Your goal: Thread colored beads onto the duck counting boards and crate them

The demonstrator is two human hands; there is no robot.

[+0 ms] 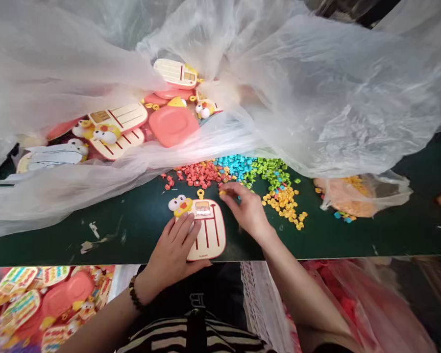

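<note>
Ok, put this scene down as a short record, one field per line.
left hand: flat on the cream board, over its left side
right hand: pinching what looks like a small yellow piece
heaps: red pieces, blue pieces, green pieces, yellow pieces
surface: dark green table
behind: plastic sheeting, more boards showing

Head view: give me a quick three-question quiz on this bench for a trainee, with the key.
1. Which hand rests on the cream board?
2. True or false: the blue pieces lie between the red pieces and the green pieces.
3. Which loose pile reaches nearest the front edge of the green table? A red, B yellow, C blue.

Key: 1. The left hand. 2. True. 3. B, the yellow pieces.
</note>
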